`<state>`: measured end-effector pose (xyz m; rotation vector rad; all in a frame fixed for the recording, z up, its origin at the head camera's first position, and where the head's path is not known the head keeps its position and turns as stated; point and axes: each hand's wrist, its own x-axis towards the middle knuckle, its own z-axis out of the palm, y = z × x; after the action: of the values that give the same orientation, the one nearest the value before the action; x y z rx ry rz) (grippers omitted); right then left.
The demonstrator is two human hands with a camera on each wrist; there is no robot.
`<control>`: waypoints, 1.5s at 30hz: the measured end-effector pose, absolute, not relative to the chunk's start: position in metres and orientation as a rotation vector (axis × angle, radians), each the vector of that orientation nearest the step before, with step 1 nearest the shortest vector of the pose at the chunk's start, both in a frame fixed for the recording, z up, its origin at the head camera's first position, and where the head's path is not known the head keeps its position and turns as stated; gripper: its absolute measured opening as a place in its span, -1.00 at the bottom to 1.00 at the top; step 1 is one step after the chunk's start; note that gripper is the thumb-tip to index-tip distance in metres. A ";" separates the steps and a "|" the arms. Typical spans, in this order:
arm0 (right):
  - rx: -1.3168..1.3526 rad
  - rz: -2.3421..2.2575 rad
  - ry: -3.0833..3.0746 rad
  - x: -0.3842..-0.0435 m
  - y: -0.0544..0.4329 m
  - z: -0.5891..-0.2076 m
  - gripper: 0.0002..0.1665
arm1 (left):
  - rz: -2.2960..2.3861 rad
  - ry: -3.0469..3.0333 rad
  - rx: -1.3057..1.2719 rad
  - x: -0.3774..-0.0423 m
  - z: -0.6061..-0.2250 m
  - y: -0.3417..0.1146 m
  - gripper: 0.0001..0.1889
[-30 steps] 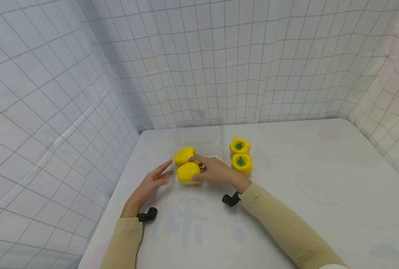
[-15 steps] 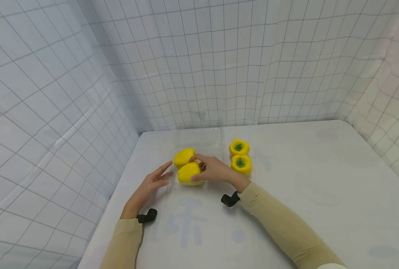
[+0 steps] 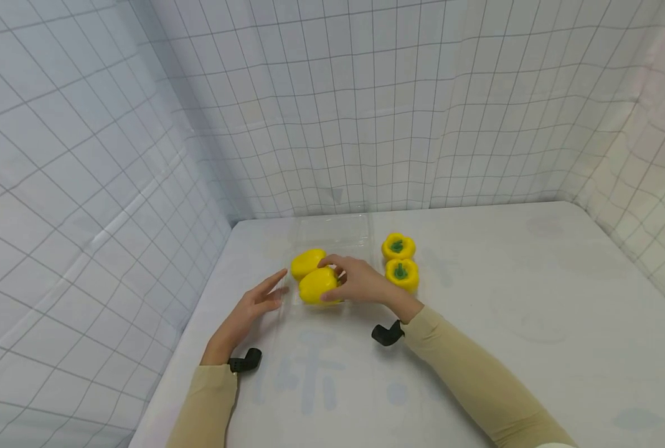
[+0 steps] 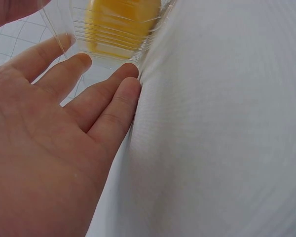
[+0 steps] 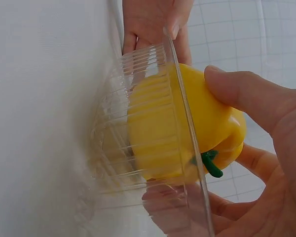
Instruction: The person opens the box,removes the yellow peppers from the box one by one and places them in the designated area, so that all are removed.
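Note:
In the head view my right hand point(image 3: 360, 283) grips a yellow bell pepper point(image 3: 317, 286), thumb on the near side and fingers on the far side. The right wrist view shows this pepper point(image 5: 207, 118) with its green stem, partly behind the ribbed wall of a clear plastic box point(image 5: 163, 113). Just behind it a second yellow pepper point(image 3: 307, 264) lies in the box. My left hand point(image 3: 251, 305) is at the box's left side, fingers extended. In the left wrist view its fingertips point(image 4: 130, 86) are near or against the clear wall; exact contact is hard to tell.
Two more yellow peppers point(image 3: 400, 247) point(image 3: 402, 274) stand stem up, right of the box. The box's clear lid point(image 3: 332, 230) lies back towards the gridded curtain point(image 3: 355, 124). A white cloth covers the table point(image 3: 534, 298).
The held pepper has shifted slightly to the right and up with my right hand. My left hand has hardly moved.

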<state>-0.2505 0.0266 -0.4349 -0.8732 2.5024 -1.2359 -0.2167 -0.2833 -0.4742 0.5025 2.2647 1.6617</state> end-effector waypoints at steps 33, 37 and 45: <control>-0.872 -1.287 2.649 -0.228 0.039 -0.412 -0.19 | 1.655 2.275 0.477 -0.216 -0.474 -0.283 -0.35; -0.855 -1.297 2.660 -0.226 0.041 -0.410 -0.19 | 1.656 2.270 0.487 -0.217 -0.476 -0.284 -0.35; -0.850 -1.281 2.693 -0.225 0.046 -0.407 -0.21 | 1.662 2.266 0.488 -0.218 -0.476 -0.284 -0.34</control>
<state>-0.2246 0.0464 -0.4073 -0.8502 2.6934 -1.2809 -0.2176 -0.2835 -0.4757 0.4878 2.2662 1.6620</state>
